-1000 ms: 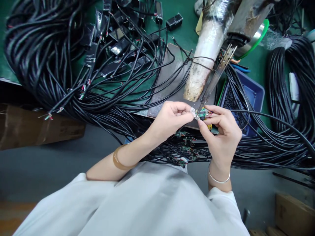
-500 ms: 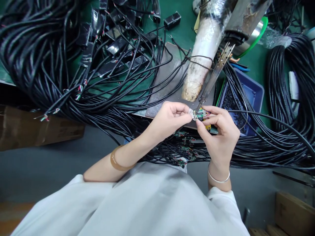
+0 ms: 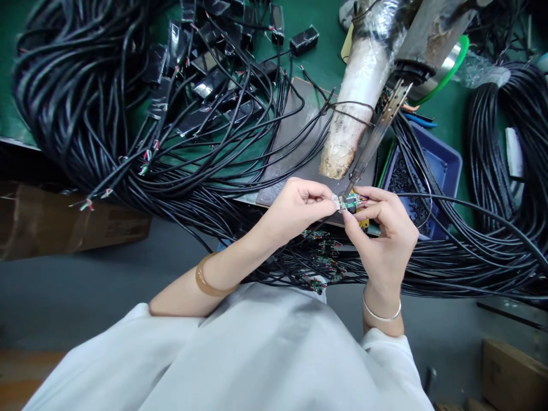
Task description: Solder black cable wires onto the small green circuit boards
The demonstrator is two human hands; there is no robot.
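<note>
Hands [image 3: 339, 204] at board [image 3: 351, 202], tool tip [image 3: 349, 188] close above

- Hands, two: my left hand [image 3: 299, 206] and my right hand [image 3: 385, 228].
- Circuit board [image 3: 351, 201] at my fingertips: one.
- Bangles, two: amber bangle [image 3: 201, 281], silver bangle [image 3: 382, 318].
- Wrapped tube [image 3: 353, 85]: one.
- Blue tray [image 3: 450, 171]: one.
- Green-rimmed spool [image 3: 463, 54]: one.
- Black blocks [image 3: 305, 40]: over ten, overlapping.
- Black cables [image 3: 488, 137]: too tangled to count.
</note>
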